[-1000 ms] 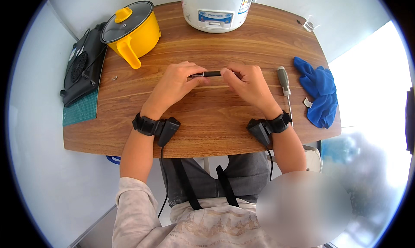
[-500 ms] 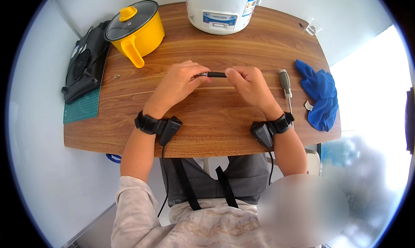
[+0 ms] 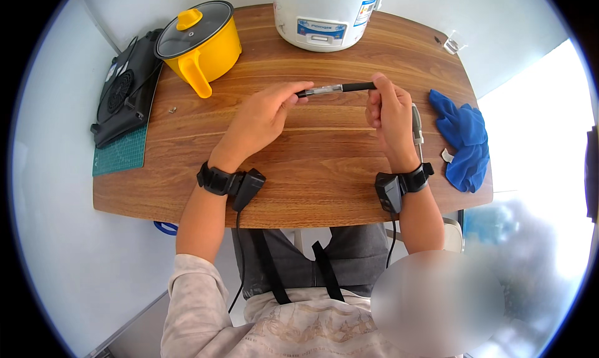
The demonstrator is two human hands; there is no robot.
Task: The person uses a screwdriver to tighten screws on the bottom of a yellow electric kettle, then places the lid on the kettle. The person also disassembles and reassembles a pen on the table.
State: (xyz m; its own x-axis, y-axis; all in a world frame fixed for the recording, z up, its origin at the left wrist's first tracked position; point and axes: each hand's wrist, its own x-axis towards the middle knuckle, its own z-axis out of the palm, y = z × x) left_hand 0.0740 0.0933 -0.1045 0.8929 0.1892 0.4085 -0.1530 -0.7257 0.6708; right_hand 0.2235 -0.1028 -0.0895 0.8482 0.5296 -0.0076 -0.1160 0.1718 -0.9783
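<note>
A pen (image 3: 331, 89) with black and clear sections lies level in the air between my hands above the wooden table (image 3: 293, 158). My left hand (image 3: 262, 115) pinches its left end. My right hand (image 3: 392, 118) grips its right end with thumb and index finger, the other fingers curled. Just right of my right hand is a screwdriver (image 3: 417, 124) with a grey handle, partly hidden by that hand.
Yellow pot (image 3: 215, 52) back left; white cooker (image 3: 321, 15) at back centre; black device (image 3: 115, 90) on green mat (image 3: 118, 155) at left; small metal bits (image 3: 173, 110); blue cloth (image 3: 467, 140), white scrap (image 3: 447, 155) at right; small clear object (image 3: 454, 43) at back right.
Both hands have risen toward the back, the right also shifting rightward. The gap between them is wider, and more of the pen, including its clear section, now shows.
</note>
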